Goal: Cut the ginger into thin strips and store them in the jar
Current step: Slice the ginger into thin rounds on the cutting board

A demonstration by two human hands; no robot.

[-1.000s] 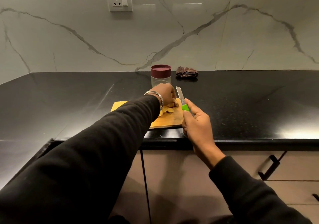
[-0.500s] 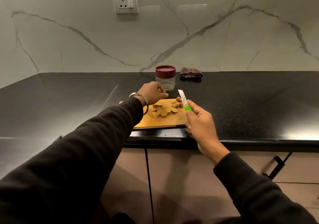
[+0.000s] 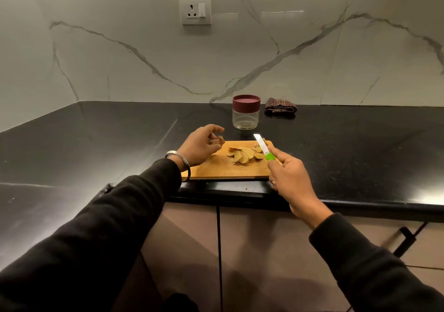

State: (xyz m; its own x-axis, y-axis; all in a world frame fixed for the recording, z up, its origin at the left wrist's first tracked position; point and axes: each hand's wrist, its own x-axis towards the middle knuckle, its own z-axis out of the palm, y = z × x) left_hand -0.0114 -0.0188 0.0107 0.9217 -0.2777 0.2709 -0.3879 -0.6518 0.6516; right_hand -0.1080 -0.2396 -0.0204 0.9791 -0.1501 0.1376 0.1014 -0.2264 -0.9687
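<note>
A white marble-veined wall with a socket (image 3: 196,9) backs a glossy black table (image 3: 348,148), and a wooden board (image 3: 216,171) lies at the table's near edge, over the cabinet fronts. The ginger (image 3: 243,155) sits on the board toward its far right corner, a fanned heap of pale slices with a few small bits beside the blade; it has not yet been cut into strips. The left hand (image 3: 200,146) hovers over the board's far left corner with its fingers loosely curled, and seems to pinch a small brown piece (image 3: 219,140) at the fingertips, though that is too small to be sure of. The right hand (image 3: 289,176) is wrapped round the green handle of a knife (image 3: 264,148) at the board's right edge, blade angled up and away over the slices. The jar (image 3: 246,112), clear with a maroon lid still on, stands farther back on the table, near a folded cloth (image 3: 280,106) by the wall. The slices look light, thin and stiff enough to snap rather than bend, probably a little damp and apt to slide on each other. They would best be stacked flat and held down from above with curled fingertips, well back from the edge being cut. The strips will be small and are likely to cling, so gathering them in a pinch or scraping them up on the blade should suit.
</note>
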